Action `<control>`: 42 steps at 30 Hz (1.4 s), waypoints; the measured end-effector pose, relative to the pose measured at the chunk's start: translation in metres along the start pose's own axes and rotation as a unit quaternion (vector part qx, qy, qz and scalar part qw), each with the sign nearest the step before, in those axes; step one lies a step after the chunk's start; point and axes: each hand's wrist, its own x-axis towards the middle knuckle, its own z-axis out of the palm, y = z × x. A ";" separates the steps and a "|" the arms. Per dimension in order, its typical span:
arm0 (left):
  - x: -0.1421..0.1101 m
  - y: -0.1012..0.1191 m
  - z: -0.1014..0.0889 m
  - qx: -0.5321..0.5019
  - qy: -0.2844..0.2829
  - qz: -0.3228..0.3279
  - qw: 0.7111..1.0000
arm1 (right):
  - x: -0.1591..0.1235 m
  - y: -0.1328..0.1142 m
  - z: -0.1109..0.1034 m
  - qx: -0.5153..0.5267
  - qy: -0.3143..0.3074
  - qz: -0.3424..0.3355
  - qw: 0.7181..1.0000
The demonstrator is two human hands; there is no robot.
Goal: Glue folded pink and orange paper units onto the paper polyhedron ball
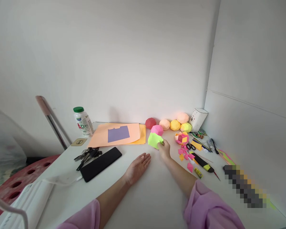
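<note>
My right hand pinches the right edge of a lime-green faceted paper shape, just in front of a pink faceted paper ball. Whether the green shape touches the table I cannot tell. My left hand lies on the table with its palm turned up and fingers stretched out, holding nothing. To the right of my right hand sits a patchwork paper ball of pink, orange and dark red. Small pink and orange paper pieces are scattered below it, beside black-handled scissors.
Several paper balls, one of them red, line the wall. Peach sheets with a purple piece, a black phone-like slab, keys and a bottle lie left. A black-and-yellow cutter and a white box are right.
</note>
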 end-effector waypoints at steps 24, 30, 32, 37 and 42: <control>-0.032 -0.012 0.015 0.159 -0.020 -0.042 0.986 | -0.130 0.010 -0.008 0.363 -0.348 0.136 0.854; -0.030 -0.008 0.013 0.128 0.030 -0.024 0.991 | -0.117 0.012 -0.015 0.309 -0.412 0.131 0.847; -0.029 -0.007 0.013 0.127 0.047 -0.013 0.991 | -0.113 0.010 -0.019 0.272 -0.406 0.122 0.864; -0.029 -0.015 0.016 0.149 0.096 0.044 0.983 | -0.106 0.008 -0.026 0.191 -0.260 0.055 0.945; -0.031 -0.022 0.016 0.189 0.105 0.044 0.975 | -0.099 0.016 -0.017 0.146 -0.190 0.002 0.971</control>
